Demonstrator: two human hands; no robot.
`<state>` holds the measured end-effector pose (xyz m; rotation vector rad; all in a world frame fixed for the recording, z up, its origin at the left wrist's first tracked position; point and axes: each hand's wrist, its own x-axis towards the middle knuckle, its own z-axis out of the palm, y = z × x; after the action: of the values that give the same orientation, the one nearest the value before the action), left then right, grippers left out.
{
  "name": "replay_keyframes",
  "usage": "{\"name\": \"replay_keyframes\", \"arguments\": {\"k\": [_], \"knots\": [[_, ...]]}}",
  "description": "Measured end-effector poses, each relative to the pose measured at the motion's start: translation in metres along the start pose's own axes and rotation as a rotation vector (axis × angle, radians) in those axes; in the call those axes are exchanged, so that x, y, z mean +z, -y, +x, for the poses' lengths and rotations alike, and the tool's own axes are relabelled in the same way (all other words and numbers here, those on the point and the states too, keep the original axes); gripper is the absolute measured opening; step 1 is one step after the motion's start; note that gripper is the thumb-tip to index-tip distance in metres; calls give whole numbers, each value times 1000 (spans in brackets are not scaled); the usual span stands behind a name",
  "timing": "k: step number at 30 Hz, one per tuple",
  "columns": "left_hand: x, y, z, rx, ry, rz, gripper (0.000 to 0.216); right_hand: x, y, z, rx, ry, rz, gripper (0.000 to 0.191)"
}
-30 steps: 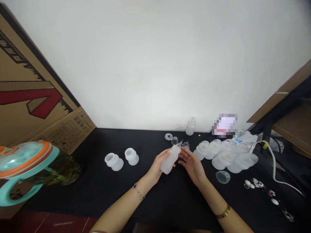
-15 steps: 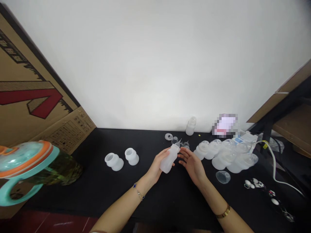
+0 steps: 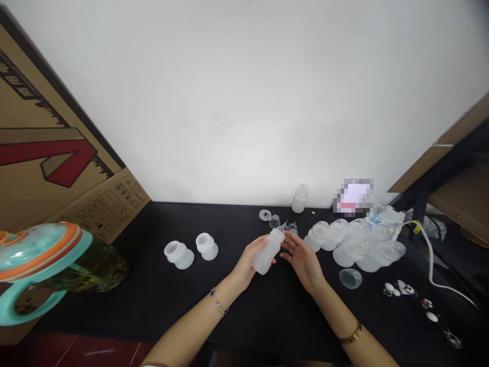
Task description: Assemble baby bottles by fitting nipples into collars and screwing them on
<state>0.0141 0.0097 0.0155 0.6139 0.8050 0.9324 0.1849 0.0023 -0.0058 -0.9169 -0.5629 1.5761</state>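
My left hand [image 3: 250,260] is wrapped round a frosted white plastic bottle [image 3: 268,252], tilted with its neck pointing up and right. My right hand [image 3: 301,257] hovers just right of the bottle's neck, fingers spread and slightly curled, holding nothing. Both hands are above the black table [image 3: 153,290]. Small clear parts [image 3: 278,222] lie just beyond the bottle's neck.
Two white bottle bodies [image 3: 191,250] lie left of my hands. A heap of frosted bottles [image 3: 355,244] and a clear cap [image 3: 350,278] sit to the right. One bottle [image 3: 300,198] stands by the wall. Cardboard box [image 3: 49,153] and teal-orange jug [image 3: 42,265] far left; white cable [image 3: 431,260] right.
The bottle in my left hand has shifted very slightly. Otherwise the hands stay where they were.
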Motion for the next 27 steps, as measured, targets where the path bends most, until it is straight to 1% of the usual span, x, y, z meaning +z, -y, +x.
{"name": "replay_keyframes", "arguments": {"k": [5, 15, 27], "knots": [[-1, 1, 1, 8, 7, -2, 41, 0, 0, 0, 1, -4, -6, 30], [-1, 2, 2, 25, -29, 3, 41, -1, -1, 1, -3, -1, 2, 28], [-3, 2, 3, 52, -17, 14, 46, 0, 1, 1, 8, -30, -9, 23]]}}
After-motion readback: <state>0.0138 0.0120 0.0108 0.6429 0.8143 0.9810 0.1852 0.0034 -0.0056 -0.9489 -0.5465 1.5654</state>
